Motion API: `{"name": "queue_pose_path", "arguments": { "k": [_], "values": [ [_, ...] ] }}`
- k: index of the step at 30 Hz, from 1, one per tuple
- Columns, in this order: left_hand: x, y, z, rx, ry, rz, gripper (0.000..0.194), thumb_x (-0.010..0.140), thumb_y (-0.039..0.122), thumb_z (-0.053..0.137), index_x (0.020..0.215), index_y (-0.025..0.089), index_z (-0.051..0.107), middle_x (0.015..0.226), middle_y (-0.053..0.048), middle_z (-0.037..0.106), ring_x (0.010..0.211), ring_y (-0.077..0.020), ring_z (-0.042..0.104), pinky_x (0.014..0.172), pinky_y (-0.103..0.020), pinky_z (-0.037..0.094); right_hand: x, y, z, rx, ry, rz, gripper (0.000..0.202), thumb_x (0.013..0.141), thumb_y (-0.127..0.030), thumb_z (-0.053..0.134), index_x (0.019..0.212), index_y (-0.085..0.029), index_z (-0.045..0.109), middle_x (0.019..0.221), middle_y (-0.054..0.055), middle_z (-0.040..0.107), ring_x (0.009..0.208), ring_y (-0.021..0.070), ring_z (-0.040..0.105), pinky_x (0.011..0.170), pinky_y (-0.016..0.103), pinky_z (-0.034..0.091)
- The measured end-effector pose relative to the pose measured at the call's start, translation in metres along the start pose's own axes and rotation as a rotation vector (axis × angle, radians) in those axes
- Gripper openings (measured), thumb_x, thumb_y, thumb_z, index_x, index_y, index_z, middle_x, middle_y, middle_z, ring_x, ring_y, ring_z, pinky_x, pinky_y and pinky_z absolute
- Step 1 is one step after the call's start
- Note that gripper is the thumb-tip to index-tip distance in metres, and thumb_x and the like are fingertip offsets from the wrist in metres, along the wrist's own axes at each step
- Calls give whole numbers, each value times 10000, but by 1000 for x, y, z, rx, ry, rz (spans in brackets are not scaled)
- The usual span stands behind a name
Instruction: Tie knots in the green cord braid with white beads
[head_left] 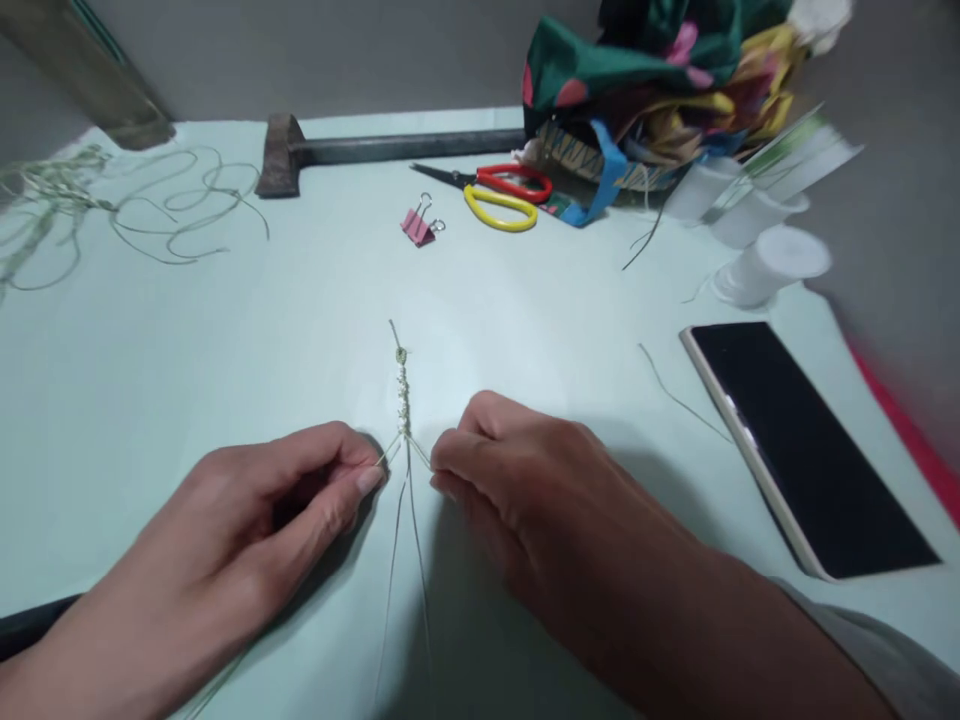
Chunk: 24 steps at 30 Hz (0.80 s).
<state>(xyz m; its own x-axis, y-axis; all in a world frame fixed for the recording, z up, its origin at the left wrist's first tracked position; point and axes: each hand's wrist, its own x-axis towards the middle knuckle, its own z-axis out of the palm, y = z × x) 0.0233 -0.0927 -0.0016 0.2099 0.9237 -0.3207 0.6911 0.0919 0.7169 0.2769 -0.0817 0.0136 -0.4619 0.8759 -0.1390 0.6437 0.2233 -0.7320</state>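
Note:
A short knotted cord braid (403, 395) lies upright in the view at the middle of the pale table, with a small loop and a short tail at its far end. From its near end a strand runs out to each side. My left hand (277, 530) pinches the left strand between thumb and forefinger. The right strand is pinched in the closed fingers of my right hand (525, 490). Between the hands, two thin cords (411, 510) trail down towards the near edge of the view. Both hands are a little apart from the braid itself.
Behind are a hammer (405, 148), a pink binder clip (420, 225), scissors (502, 198) and a heap of colourful cloth (637, 90). Loose cord (172, 205) lies at the back left. White spools (772, 262) and a phone (810, 450) are on the right.

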Motion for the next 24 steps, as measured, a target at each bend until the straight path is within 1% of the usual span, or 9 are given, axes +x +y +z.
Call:
{"name": "queue_pose_path", "arguments": {
  "k": [1,3,7,9,11,15,19,22,24],
  "values": [
    [3,0,0,1,-32,20,514,1080,711,561,895,293,798,753,-6,728,640,-199,583,532,-284,425,0,-2,-1,-17,9,15,293,939,-33,636,755,-235,528,872,-6,574,728,157,510,652,317,365],
    [8,2,-1,2,-76,22,533,1046,719,528,861,285,777,718,-4,676,642,-205,541,554,-302,400,3,-8,-4,-34,4,50,330,995,-60,632,730,-226,525,853,-6,519,777,172,493,703,339,345],
    [12,12,-7,-21,-93,-22,468,933,683,601,773,261,726,698,-2,626,667,-209,505,614,-324,384,11,-19,-10,0,-48,97,342,1022,-75,641,741,-221,513,802,-29,500,789,163,457,749,358,299],
    [10,15,-9,-38,-93,-19,471,917,684,614,733,256,688,688,-5,627,666,-209,504,627,-333,382,12,-21,-13,45,-89,84,365,1015,-91,637,713,-225,483,743,-42,499,743,152,427,728,356,293],
    [6,15,-9,-55,-105,-22,492,925,695,615,703,257,645,682,-9,629,662,-210,492,632,-344,372,9,-21,-15,100,-129,83,356,1019,-130,626,701,-231,501,690,-48,495,700,149,411,700,355,291],
    [-1,9,-9,-84,-126,-23,519,941,711,628,687,258,625,694,-21,642,673,-217,473,651,-365,347,1,-18,-19,228,-158,122,295,1035,-201,613,741,-228,599,687,-33,559,685,152,458,676,339,318],
    [-5,8,-8,-127,-149,-22,512,924,702,658,679,253,636,694,-21,645,682,-214,460,668,-361,342,-3,-14,-15,396,-181,147,239,1044,-259,663,810,-213,679,760,-5,686,718,152,537,674,315,370],
    [-9,10,-8,-172,-178,-34,485,913,693,669,719,248,671,686,-14,654,676,-207,462,671,-347,346,-2,-10,-8,523,-183,171,189,1024,-307,744,870,-205,704,801,19,754,732,154,570,697,306,405],
    [-11,12,-8,-198,-199,-49,472,905,698,668,767,248,703,677,-6,658,652,-200,443,656,-340,335,0,-9,-4,602,-193,186,196,990,-333,804,885,-204,701,805,23,772,710,145,556,692,297,408]
  ]
}}
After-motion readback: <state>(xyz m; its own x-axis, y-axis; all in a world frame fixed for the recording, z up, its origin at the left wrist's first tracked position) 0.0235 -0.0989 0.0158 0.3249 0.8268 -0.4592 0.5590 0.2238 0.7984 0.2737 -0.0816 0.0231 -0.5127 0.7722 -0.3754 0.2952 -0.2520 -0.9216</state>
